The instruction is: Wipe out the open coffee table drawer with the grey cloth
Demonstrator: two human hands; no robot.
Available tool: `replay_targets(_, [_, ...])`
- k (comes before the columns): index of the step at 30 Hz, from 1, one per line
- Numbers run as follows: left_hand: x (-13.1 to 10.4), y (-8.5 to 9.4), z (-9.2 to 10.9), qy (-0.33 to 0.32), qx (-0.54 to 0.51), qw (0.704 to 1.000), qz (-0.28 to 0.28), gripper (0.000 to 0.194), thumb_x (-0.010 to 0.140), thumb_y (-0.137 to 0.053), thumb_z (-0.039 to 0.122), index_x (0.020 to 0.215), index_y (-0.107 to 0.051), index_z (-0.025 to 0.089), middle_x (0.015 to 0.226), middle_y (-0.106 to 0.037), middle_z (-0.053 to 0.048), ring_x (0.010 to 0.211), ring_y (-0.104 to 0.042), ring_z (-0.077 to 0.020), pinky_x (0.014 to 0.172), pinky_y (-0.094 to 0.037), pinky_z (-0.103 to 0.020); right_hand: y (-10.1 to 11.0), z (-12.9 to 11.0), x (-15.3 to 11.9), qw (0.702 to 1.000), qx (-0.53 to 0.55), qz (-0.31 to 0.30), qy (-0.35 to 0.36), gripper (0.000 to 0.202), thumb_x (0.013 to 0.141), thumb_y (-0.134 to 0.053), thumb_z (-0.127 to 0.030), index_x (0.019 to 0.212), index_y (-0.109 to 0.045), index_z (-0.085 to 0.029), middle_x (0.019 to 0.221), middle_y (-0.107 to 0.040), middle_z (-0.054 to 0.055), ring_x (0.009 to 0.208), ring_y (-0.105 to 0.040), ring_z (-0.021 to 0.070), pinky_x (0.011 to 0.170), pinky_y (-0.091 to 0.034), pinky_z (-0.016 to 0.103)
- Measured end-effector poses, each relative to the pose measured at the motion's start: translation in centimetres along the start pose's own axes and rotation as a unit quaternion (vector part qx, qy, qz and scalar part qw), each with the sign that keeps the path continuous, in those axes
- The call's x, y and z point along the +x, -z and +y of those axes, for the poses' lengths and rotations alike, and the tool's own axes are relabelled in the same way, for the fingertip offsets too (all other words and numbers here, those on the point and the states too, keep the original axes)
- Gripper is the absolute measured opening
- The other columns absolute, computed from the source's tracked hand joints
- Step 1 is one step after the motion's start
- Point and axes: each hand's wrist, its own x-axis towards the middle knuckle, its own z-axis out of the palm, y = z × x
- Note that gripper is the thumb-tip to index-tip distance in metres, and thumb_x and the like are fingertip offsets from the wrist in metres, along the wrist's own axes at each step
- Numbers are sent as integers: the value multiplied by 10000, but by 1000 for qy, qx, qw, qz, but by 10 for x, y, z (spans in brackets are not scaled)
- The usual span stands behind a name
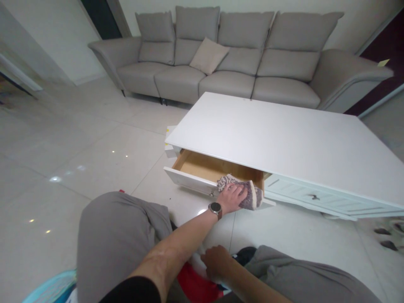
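My left hand [232, 197], with a watch on its wrist, presses a brown-and-white cloth [252, 195] over the top edge of a drawer front. The fingers lie bent on the cloth, which is bunched and folded down the outside. The drawer [198, 164] is pulled out of a white coffee table [271, 130]; its bare wooden inside shows. A small dark knob [212, 193] sits on the front, left of my hand. Lower down, between my knees, my right hand [216, 261] is closed; what its fingers hold, if anything, is hidden.
Behind the table stands a long grey sofa [233, 86] with a beige cushion [210, 57]. Beside the table's left end is a white box [170, 149]. A closed drawer [299, 193] is at right. Red material [198, 286] lies below my right hand, and a blue basin [52, 288] at bottom left.
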Motion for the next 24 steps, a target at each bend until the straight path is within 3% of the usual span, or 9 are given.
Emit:
replay_targets(5, [-10,19,-56,78,0,997,-7,640,892,-602,517,1434,-551,179,1387,-617,-166,1267,-556,-319,1155,-335,-490,11,-3,-6,1000,-2,-19,-3,334,853,-657,-234,1176,-721,-175,1143,-753,167,1043,-739,342,867,-598,475])
replay_targets(11, [-74,57,-161,195,12,981,4,651,807,-670,494,1341,-603,129,1303,-641,-192,1265,-538,-370,1169,-311,-512,14,-3,-8,1000,-2,-6,8,342,869,-650,-256,1193,-711,-166,1150,-746,174,1057,-729,347,862,-593,484])
replay_targets(14, [-108,70,-206,260,-5,964,56,612,769,-703,451,1279,-626,122,1269,-652,-198,1271,-531,-385,1207,-271,-525,12,-3,-8,1000,3,13,17,320,848,-650,-236,1154,-722,-177,1115,-756,160,1024,-738,343,848,-591,477])
replay_targets(16, [-122,73,-227,325,-53,935,130,549,759,-703,399,1235,-640,133,1274,-656,-194,1276,-538,-374,1203,-302,-503,10,-3,-7,1000,3,17,22,325,829,-665,-232,1145,-723,-182,1105,-759,157,1014,-741,342,843,-591,474])
replay_targets(18, [-129,72,-242,424,-132,862,246,455,800,-647,360,1199,-647,141,1255,-675,-174,1244,-575,-331,1158,-382,-457,10,-4,-7,1000,-1,13,23,337,824,-675,-239,1153,-720,-187,1112,-758,158,1022,-739,344,846,-591,481])
replay_targets(19, [-131,72,-247,482,-172,800,313,410,836,-600,349,1186,-644,140,1241,-685,-164,1220,-596,-304,1133,-415,-432,10,-5,-7,1000,-3,10,24,339,827,-674,-243,1159,-718,-191,1118,-756,158,1029,-738,344,850,-590,484])
replay_targets(21, [-133,71,-252,584,-224,649,434,371,910,-499,335,1190,-626,128,1255,-687,-155,1205,-614,-257,1115,-438,-398,11,-5,-6,1000,-8,3,23,334,835,-667,-246,1162,-715,-197,1129,-754,155,1034,-737,340,851,-591,484])
replay_targets(23, [-137,70,-253,646,-252,521,498,381,944,-466,341,1220,-598,113,1336,-650,-165,1253,-599,-240,1127,-431,-383,10,-6,-5,1000,-13,-2,24,334,832,-671,-250,1160,-714,-202,1128,-754,149,1028,-739,339,847,-593,480])
replay_targets(24, [-139,69,-251,665,-264,479,508,389,950,-474,349,1236,-584,110,1380,-623,-172,1283,-585,-241,1134,-428,-386,10,-6,-4,1000,-14,0,26,340,827,-678,-256,1162,-713,-204,1127,-753,147,1025,-739,340,844,-593,479])
